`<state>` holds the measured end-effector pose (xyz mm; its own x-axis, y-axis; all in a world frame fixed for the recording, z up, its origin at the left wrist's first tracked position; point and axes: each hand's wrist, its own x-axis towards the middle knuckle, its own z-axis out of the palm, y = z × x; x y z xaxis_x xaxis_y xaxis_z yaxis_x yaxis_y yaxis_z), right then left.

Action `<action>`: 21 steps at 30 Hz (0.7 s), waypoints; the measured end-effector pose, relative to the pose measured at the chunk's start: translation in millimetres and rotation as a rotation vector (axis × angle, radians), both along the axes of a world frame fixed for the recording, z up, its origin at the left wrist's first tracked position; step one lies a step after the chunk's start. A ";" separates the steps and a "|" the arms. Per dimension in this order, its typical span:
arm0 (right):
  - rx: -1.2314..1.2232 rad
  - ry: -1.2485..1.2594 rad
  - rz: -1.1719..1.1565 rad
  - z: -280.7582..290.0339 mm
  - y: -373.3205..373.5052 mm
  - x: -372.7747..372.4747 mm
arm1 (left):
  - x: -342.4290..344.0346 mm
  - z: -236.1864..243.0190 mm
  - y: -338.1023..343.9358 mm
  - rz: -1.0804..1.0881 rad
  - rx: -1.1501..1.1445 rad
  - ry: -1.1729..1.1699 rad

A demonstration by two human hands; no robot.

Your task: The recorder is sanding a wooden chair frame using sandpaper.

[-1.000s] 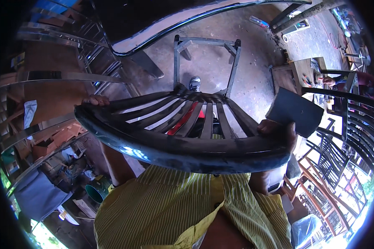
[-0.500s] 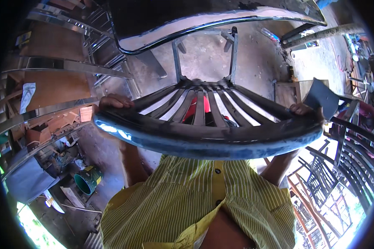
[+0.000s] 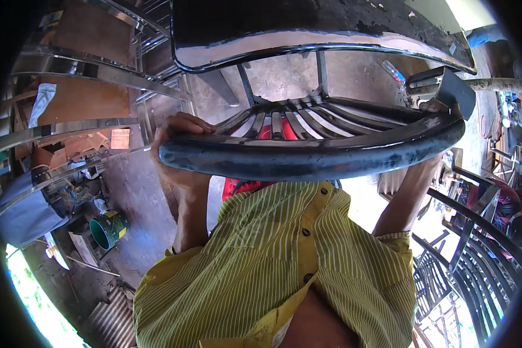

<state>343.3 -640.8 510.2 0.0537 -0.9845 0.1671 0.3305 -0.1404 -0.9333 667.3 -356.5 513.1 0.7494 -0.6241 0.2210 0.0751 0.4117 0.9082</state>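
Holding one chair (image 3: 307,163), one sheet (image 3: 455,93), with two hands (image 3: 182,124) (image 3: 432,107)

head cam: left half of a side-by-side fisheye pair, worn on the person's head
facing: down past the striped shirt (image 3: 255,249), upright, not mirrored
chair back (image 3: 307,160): pretty close, right around mid-frame
floor (image 3: 281,84): way further off
rim: super wide, so straight edges bend, corners go black

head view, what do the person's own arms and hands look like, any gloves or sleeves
The left hand and right hand are bare, without gloves. The forearms are uncovered below short sleeves of a yellow shirt with thin pale stripes.
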 end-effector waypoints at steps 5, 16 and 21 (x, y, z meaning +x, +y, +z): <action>-0.050 -0.241 0.239 -7.0 -29.6 11.2 | -9.5 1.5 -19.7 0.034 0.006 -0.120; -0.020 -0.181 -0.030 -39.1 -82.2 35.5 | 11.6 -12.9 -72.5 0.185 -0.046 -0.167; 0.051 -0.265 -0.046 -37.7 -84.1 40.8 | 25.1 -10.1 -74.7 -0.076 -0.058 -0.016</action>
